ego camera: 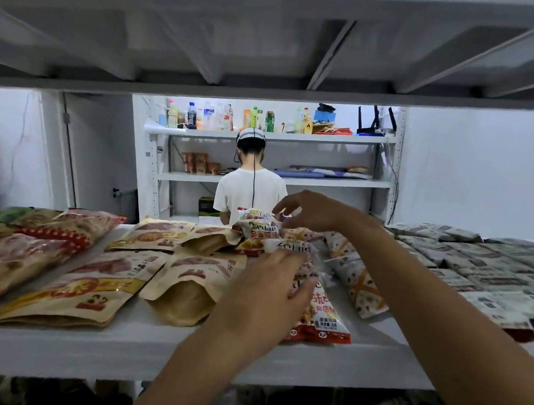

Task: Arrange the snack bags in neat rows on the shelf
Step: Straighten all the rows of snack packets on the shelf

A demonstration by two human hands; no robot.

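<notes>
While the left hand [277,282] is pressing flat, fingers spread, on a red-and-white snack bag [322,317], the right hand [312,209] is hovering. Its fingers are curling loosely, pinching a rear bag's [258,223] top edge.

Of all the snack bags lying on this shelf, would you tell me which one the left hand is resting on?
The left hand rests on the white-and-red bag at the shelf's front centre, right of the tan kraft pouches.

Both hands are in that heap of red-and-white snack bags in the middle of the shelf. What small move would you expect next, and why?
Probably the right hand pulls the top red-and-white snack bag off the heap and lays it flat while the left hand steadies the front bag. These bags lie piled and askew, whereas the brown pouches beside them already lie in rows on the shelf.
</notes>
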